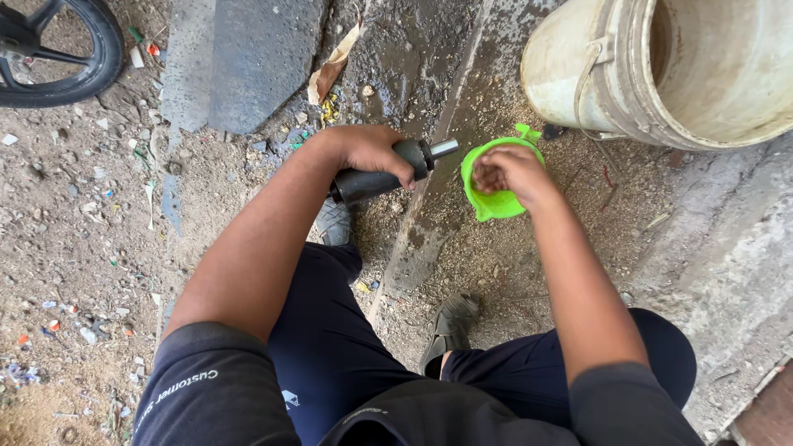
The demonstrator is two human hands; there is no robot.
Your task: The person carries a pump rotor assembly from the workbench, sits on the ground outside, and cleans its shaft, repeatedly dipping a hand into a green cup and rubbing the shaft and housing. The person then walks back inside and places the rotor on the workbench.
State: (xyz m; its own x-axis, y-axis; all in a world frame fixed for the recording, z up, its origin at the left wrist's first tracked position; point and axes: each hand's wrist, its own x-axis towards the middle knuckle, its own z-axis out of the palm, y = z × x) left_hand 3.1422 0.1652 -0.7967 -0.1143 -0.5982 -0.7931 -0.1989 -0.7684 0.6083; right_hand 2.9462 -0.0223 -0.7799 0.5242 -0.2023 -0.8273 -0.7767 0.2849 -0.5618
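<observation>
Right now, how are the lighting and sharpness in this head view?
Head view: soft, even daylight with no glare; the left hand on the black cylinder with a metal tip and the right hand in the bright green plastic bowl are sharp; wide-lens bending curves the dirty white bucket.

Glossy green plastic bowl (matt black cylinder)

Soft even daylight, no hard shadows or glare; sharp at centre, slight wide-angle stretch and softness at frame edges.
</observation>
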